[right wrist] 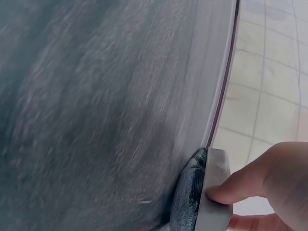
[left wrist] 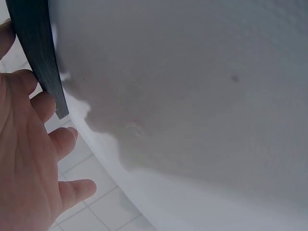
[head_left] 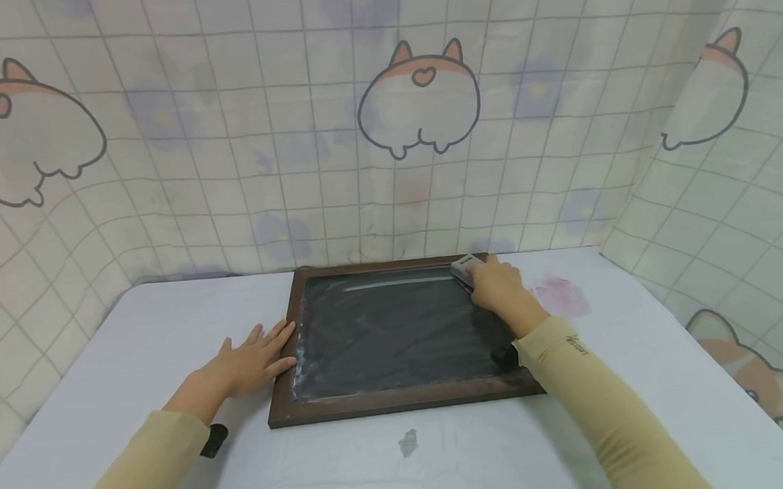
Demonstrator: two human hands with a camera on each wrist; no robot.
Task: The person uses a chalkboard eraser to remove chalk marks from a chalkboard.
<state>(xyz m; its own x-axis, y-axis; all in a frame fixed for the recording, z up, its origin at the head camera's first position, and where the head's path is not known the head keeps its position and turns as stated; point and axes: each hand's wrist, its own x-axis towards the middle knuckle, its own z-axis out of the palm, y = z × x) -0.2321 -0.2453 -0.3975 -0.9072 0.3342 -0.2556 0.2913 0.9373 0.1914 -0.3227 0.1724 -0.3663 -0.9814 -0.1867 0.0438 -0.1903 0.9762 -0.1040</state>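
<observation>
A chalkboard (head_left: 383, 335) with a brown wooden frame lies on the white table. My right hand (head_left: 502, 290) grips a blackboard eraser (head_left: 465, 267) at the board's far right corner. In the right wrist view the thumb presses on the grey back of the eraser (right wrist: 214, 190), and its dark felt side meets the board. Whitish chalk smears streak the board surface (right wrist: 120, 96). My left hand (head_left: 244, 366) rests with spread fingers against the left side of the frame (head_left: 281, 393). The left wrist view shows its fingertips touching the dark frame edge (left wrist: 38, 53).
A white cloth covers the table (head_left: 338, 472), with a grey patch (head_left: 408, 443) near the front and a pink stain (head_left: 560, 297) at the right. A curtain (head_left: 333, 173) with a grid and cartoon dogs hangs behind and at both sides.
</observation>
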